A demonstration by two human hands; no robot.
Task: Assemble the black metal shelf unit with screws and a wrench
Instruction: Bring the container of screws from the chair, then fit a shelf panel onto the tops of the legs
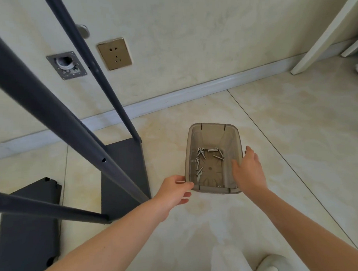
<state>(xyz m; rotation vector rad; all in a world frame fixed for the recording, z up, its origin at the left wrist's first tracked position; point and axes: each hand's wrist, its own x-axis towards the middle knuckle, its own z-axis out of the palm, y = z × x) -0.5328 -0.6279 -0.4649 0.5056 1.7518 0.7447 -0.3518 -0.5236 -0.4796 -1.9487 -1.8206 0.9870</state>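
Two bare forearms reach out low, and both hands are on one clear grey plastic bin (231,140) standing on the tiled floor (275,115). Left hand (179,189) pinches the near left corner, thumb on the rim, fingers curled beneath. Right hand (249,169) clasps the right wall, thumb inside, fingers over the rim. Between the hands, on the bin's bottom, lies a loose scatter of silver screws (203,154), roughly a dozen; the tangle is too small for an exact count. Left of the left hand, the black shelf unit: three dark posts (41,111) slant across, and two shelf panels (124,171) lie down at floor level. Beyond the hands, one brass wall socket (114,54).
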